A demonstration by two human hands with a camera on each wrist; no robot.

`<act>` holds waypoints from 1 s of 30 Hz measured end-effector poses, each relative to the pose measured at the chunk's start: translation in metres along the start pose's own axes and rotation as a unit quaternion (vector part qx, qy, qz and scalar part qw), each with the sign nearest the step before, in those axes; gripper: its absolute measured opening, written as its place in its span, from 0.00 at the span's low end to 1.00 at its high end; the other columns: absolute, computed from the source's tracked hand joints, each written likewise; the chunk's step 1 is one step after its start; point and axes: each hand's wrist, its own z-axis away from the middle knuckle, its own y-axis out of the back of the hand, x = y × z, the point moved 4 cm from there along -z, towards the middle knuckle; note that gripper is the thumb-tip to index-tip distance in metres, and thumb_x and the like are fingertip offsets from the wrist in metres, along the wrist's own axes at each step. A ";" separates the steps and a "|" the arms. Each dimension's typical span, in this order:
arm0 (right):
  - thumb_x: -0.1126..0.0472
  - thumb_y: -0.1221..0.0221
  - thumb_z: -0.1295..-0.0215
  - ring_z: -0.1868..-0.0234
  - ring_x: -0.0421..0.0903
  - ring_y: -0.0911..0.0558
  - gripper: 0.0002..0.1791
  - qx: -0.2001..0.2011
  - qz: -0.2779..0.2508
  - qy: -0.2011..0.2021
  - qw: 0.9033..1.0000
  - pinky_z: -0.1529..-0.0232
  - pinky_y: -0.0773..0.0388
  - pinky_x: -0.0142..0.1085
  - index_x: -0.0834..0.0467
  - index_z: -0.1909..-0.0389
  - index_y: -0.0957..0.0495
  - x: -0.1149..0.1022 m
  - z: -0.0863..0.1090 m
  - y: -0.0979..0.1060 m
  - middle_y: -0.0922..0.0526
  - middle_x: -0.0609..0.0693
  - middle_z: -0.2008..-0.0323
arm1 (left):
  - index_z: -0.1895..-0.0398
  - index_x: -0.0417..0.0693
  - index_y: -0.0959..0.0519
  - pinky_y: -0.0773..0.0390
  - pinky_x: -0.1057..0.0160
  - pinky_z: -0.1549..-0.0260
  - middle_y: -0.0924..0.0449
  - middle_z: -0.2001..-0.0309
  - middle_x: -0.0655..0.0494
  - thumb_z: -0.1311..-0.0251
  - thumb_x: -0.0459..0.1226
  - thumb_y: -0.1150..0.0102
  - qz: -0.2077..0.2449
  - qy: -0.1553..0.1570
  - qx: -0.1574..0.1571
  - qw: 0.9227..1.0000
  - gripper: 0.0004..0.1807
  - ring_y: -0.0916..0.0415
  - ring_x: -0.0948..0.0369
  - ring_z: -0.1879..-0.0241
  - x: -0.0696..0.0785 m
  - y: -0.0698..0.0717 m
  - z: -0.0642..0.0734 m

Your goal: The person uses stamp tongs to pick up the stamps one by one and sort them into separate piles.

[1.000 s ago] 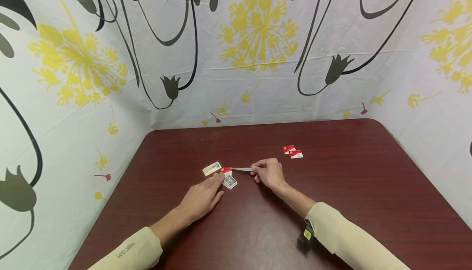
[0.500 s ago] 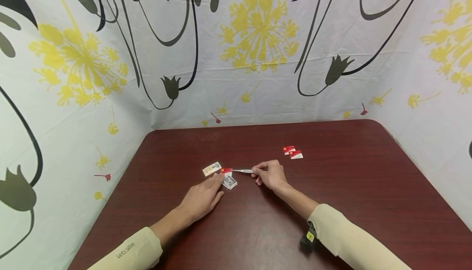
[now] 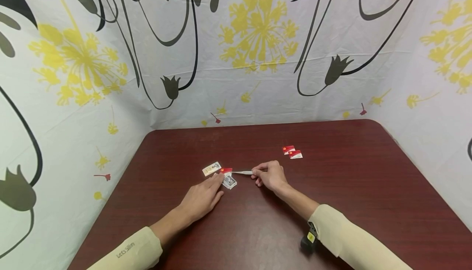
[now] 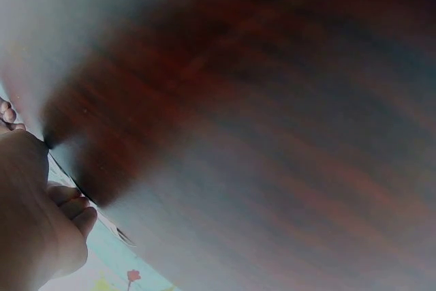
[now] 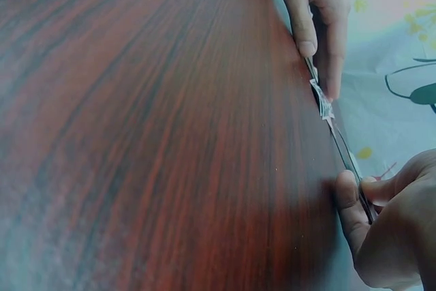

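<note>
"Grip?"
"The left hand (image 3: 202,199) touches the stamp pile (image 3: 229,181), fingers extended; the right hand (image 3: 270,175) pinches tweezers (image 3: 243,173) beside it."
"Room?"
"Pile's well in from the bench's (image 3: 343,180) far edge."

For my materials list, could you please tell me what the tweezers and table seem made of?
The tweezers look like smooth metal, probably steel: thin, silvery arms.
The table could be varnished wood or wood-look laminate: reddish-brown, with dark grain streaks and a soft sheen.
</note>
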 end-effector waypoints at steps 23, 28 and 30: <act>0.71 0.34 0.29 0.82 0.45 0.16 0.05 0.021 0.011 0.006 1.000 0.76 0.16 0.35 0.68 0.63 0.10 -0.003 -0.004 0.002 0.10 0.59 0.73 | 0.24 0.39 0.28 0.15 0.45 0.51 0.23 0.30 0.42 0.26 0.43 0.36 0.002 0.011 -0.015 1.000 0.32 0.23 0.49 0.31 0.000 0.000 -0.001; 0.72 0.33 0.30 0.82 0.45 0.16 0.05 0.025 0.000 0.004 1.000 0.76 0.16 0.35 0.68 0.64 0.10 -0.002 -0.005 0.004 0.10 0.60 0.73 | 0.23 0.40 0.29 0.15 0.46 0.50 0.23 0.30 0.42 0.25 0.44 0.37 -0.003 0.013 -0.018 1.000 0.32 0.24 0.50 0.31 0.001 0.000 -0.001; 0.72 0.33 0.30 0.82 0.45 0.16 0.05 0.029 -0.003 0.003 1.000 0.75 0.16 0.36 0.68 0.65 0.10 -0.003 -0.005 0.005 0.10 0.60 0.73 | 0.23 0.40 0.29 0.15 0.46 0.51 0.23 0.30 0.42 0.25 0.44 0.36 -0.003 0.013 -0.018 1.000 0.32 0.24 0.50 0.31 0.001 0.000 -0.001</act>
